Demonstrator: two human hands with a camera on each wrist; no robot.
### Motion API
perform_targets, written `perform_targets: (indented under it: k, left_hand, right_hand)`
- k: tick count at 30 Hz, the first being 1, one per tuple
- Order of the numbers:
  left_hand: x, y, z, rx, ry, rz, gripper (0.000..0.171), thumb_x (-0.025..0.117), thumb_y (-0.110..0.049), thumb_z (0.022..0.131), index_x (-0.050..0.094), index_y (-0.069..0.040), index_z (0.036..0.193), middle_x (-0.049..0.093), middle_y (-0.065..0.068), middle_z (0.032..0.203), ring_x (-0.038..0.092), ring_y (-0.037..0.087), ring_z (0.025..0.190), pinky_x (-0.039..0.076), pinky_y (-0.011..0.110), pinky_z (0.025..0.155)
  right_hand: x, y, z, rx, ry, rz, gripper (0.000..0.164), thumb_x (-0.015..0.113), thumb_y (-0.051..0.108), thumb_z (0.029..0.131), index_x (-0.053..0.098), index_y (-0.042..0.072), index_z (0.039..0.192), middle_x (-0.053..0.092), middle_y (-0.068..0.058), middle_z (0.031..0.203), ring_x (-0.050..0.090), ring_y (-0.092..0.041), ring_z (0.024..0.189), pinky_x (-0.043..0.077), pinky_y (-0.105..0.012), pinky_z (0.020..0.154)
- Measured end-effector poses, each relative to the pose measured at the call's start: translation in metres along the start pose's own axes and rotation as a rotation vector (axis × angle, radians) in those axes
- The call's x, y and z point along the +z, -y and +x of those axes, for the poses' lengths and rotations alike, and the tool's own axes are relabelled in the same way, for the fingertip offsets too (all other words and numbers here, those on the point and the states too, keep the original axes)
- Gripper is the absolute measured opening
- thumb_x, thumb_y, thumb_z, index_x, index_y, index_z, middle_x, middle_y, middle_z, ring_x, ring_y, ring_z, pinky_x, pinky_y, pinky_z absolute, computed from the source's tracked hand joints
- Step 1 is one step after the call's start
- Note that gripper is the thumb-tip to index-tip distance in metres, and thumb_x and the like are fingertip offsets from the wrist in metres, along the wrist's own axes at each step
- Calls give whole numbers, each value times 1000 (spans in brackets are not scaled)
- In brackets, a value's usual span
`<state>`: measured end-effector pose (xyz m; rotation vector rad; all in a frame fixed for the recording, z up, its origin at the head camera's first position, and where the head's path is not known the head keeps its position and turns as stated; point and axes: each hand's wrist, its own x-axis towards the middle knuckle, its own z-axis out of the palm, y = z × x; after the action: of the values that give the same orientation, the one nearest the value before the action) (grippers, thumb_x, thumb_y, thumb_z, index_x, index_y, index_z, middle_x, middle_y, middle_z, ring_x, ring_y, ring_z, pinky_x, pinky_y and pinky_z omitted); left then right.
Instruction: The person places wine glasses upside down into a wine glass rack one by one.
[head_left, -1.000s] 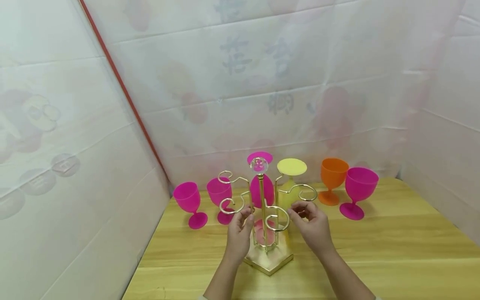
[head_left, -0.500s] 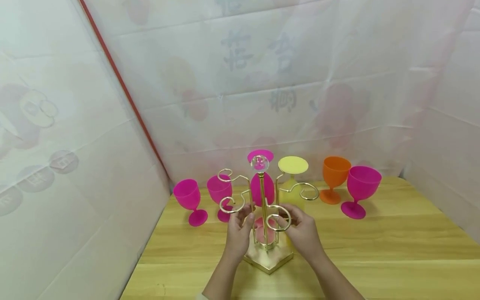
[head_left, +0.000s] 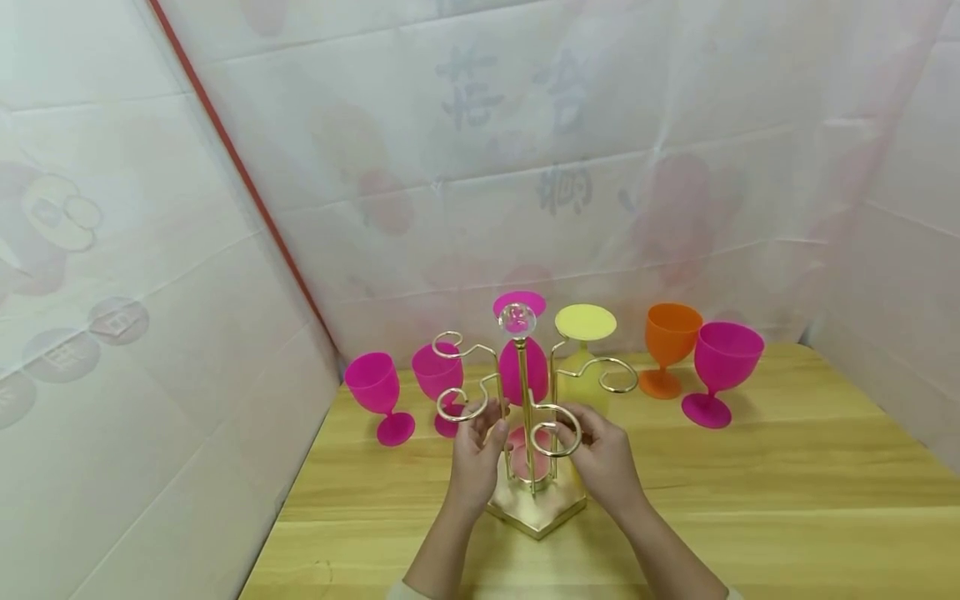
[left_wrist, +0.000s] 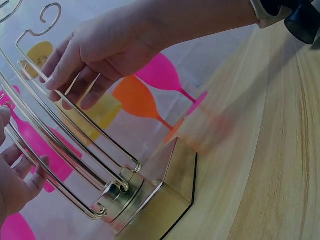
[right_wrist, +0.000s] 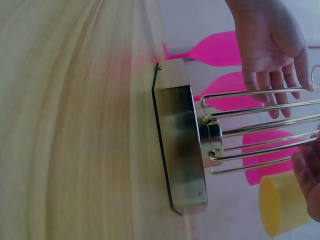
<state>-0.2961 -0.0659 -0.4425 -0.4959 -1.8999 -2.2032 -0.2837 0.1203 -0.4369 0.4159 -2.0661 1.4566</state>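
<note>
In the head view a gold wire cup rack (head_left: 537,515) stands on the table, with curled hooks, a clear ball (head_left: 517,320) on its centre post and a five-sided base. My left hand (head_left: 474,458) holds its left upright rods, thumb in front and fingers reaching behind. On the other side my right hand (head_left: 609,467) pinches a right-hand rod; the left wrist view shows that thumb against the wire. Behind the rack, an upside-down magenta goblet (head_left: 536,367) and an upside-down yellow goblet (head_left: 587,322) are partly hidden by rods and hands.
Two upright magenta goblets (head_left: 373,383) stand at the back left. An orange goblet (head_left: 672,335) and another magenta goblet (head_left: 726,360) are upright at the back right. White printed sheets (head_left: 360,208) wall in the wooden table (head_left: 750,517) at the back and sides.
My right hand has moved left from beside the rack to its right-hand rods. The left hand stays on the left rods. Rack and goblets keep their places as the view shifts slightly.
</note>
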Motion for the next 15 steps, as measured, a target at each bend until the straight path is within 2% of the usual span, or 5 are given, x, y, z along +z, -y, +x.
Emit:
perform_targets:
  k: [4,9,12,15]
  left_hand:
    - [1,-1,-1,-5,2,7,45,55,-13,100,38,0,140,48,23,142,47,35,133,55,48,92]
    - [4,-2,-2,-41,2,27,49,59,-13,99,42,-1,142,50,19,143,45,33,135,52,33,99]
    - [7,-3,-2,-46,9,73,45,62,-13,96,49,-3,138,55,15,136,50,30,129,53,28,96]
    - [10,-4,-4,-56,13,100,43,66,-13,94,54,-2,133,60,16,127,59,27,117,57,32,90]
  right_hand:
    - [0,-2,-1,1,-7,-13,20,73,10,88,72,14,108,75,0,98,66,-6,77,55,-21,61]
    - [-2,-8,-1,2,-69,-56,18,75,6,86,73,12,103,74,1,89,64,-4,73,55,-17,61]
    - [-4,-10,2,11,-102,-28,16,75,5,85,74,10,100,74,-1,89,64,-4,72,55,-15,62]
    - [-7,-9,4,64,-114,40,14,75,7,86,74,7,100,74,-4,93,66,-5,77,55,-14,66]
